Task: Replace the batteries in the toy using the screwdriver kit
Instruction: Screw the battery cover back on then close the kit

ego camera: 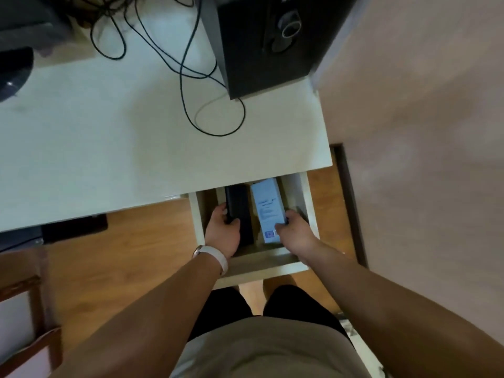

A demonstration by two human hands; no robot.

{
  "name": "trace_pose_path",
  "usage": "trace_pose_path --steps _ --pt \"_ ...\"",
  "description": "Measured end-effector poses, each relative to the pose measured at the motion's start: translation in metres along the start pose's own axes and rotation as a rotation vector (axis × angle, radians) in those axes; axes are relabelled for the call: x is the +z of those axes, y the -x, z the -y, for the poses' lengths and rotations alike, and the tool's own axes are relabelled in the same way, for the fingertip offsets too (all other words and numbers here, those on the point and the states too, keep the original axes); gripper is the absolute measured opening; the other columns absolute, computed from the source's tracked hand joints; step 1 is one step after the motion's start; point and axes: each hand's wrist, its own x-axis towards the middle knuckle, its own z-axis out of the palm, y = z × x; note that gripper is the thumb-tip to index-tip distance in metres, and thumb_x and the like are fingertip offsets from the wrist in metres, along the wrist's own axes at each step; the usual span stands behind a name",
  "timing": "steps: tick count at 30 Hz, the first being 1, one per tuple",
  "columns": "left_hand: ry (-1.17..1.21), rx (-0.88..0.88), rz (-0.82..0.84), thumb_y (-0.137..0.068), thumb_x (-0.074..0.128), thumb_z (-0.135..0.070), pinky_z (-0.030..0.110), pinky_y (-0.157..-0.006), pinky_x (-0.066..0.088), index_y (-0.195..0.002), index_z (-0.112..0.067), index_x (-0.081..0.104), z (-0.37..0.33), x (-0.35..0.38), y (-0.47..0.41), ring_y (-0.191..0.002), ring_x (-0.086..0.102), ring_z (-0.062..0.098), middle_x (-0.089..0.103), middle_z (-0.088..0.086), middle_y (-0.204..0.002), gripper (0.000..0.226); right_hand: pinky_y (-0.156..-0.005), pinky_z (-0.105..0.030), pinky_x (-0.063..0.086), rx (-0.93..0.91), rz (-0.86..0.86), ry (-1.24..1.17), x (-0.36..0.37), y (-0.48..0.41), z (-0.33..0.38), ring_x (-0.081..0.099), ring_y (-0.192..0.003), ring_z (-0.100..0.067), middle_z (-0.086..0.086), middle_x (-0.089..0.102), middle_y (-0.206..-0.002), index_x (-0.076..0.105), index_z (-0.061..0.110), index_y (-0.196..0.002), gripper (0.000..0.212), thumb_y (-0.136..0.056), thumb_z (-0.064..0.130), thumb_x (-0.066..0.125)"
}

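Observation:
Both my hands reach into an open drawer [256,264] under the white desk's right end. My left hand [223,230] grips the near end of a long black case [237,208] lying lengthwise in the drawer. My right hand [293,231] holds the near end of a pale blue and white box [267,208] beside the case, with something dark under its fingers. The far ends of both items are hidden under the desk top. No toy, batteries or loose screwdriver are visible.
The white desk [122,137] carries loose black cables [191,72] and a black speaker box [267,42] at the back right. A dark object sits at the far left edge. A wooden chair [30,309] stands at the lower left. Wood floor lies below.

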Motion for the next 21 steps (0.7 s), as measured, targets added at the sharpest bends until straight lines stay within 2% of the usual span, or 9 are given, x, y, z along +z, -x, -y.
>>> trace_pose_path --steps 2,5,8,11,13,16,19,21 --pt "-0.013 -0.013 0.007 -0.098 0.054 -0.008 0.034 -0.094 0.050 -0.141 -0.023 0.046 0.005 0.002 0.000 -0.111 0.063 0.022 0.065 0.001 -0.125 0.047 -0.090 -0.033 0.051 0.011 0.012 0.045 0.001 -0.004 -0.002 0.058 -0.118 -0.028 -0.008 0.059 -0.131 0.048 0.014 -0.130 0.032 -0.098 0.011 0.046" --pt "-0.059 -0.015 0.029 -0.098 0.048 -0.004 0.029 -0.088 0.048 -0.145 -0.025 0.040 0.009 0.004 0.004 -0.105 0.060 0.020 0.062 0.000 -0.120 0.053 -0.090 -0.033 0.053 -0.004 0.019 0.115 0.004 -0.009 -0.007 0.058 -0.118 -0.028 -0.007 0.059 -0.131 0.047 0.015 -0.130 0.034 -0.096 0.011 0.045" --pt "-0.113 -0.007 0.031 -0.094 0.048 -0.001 0.031 -0.088 0.048 -0.145 -0.024 0.038 0.010 0.004 0.010 -0.105 0.059 0.021 0.061 0.000 -0.120 0.058 -0.090 -0.033 0.054 -0.045 0.027 0.175 0.004 -0.010 -0.010 0.057 -0.120 -0.028 -0.005 0.057 -0.132 0.042 0.019 -0.132 0.041 -0.092 0.014 0.050" --pt "-0.169 0.014 0.033 -0.090 0.056 -0.008 0.037 -0.098 0.049 -0.150 -0.024 0.032 0.009 0.002 0.021 -0.125 0.055 0.029 0.053 0.005 -0.139 0.066 -0.093 -0.032 0.053 -0.145 0.074 0.261 0.001 -0.003 -0.013 0.051 -0.126 -0.025 -0.002 0.051 -0.137 0.036 0.023 -0.135 0.052 -0.088 0.017 0.057" --pt "-0.249 0.054 0.043 -0.091 0.060 -0.013 0.036 -0.101 0.045 -0.154 -0.023 0.028 0.008 0.000 0.033 -0.132 0.049 0.030 0.044 0.007 -0.147 0.071 -0.097 -0.031 0.050 -0.215 0.123 0.332 -0.006 0.006 -0.013 0.047 -0.131 -0.024 0.000 0.047 -0.140 0.032 0.025 -0.138 0.056 -0.089 0.018 0.057" --pt "-0.320 0.149 0.098 -0.093 0.060 -0.017 0.026 -0.094 0.042 -0.149 -0.021 0.038 0.012 -0.007 0.051 -0.126 0.052 0.025 0.046 0.008 -0.145 0.060 -0.103 -0.028 0.042 -0.313 0.144 0.466 -0.018 0.022 -0.016 0.043 -0.132 -0.022 -0.002 0.042 -0.143 0.032 0.017 -0.144 0.056 -0.092 0.021 0.053" --pt "-0.429 0.268 0.175 -0.095 0.061 -0.021 0.022 -0.097 0.041 -0.143 -0.020 0.048 0.017 -0.020 0.064 -0.125 0.054 0.018 0.051 0.004 -0.140 0.050 -0.100 -0.026 0.039 -0.377 0.146 0.605 -0.028 0.040 -0.020 0.044 -0.130 -0.022 -0.004 0.038 -0.145 0.032 0.014 -0.146 0.056 -0.095 0.027 0.051" --pt "-0.544 0.363 0.225 -0.094 0.063 -0.026 0.022 -0.098 0.041 -0.140 -0.021 0.052 0.023 -0.029 0.068 -0.123 0.054 0.016 0.054 0.001 -0.138 0.047 -0.098 -0.026 0.040 -0.443 0.172 0.684 -0.032 0.051 -0.025 0.047 -0.126 -0.022 -0.005 0.043 -0.142 0.037 0.015 -0.144 0.054 -0.095 0.030 0.051"
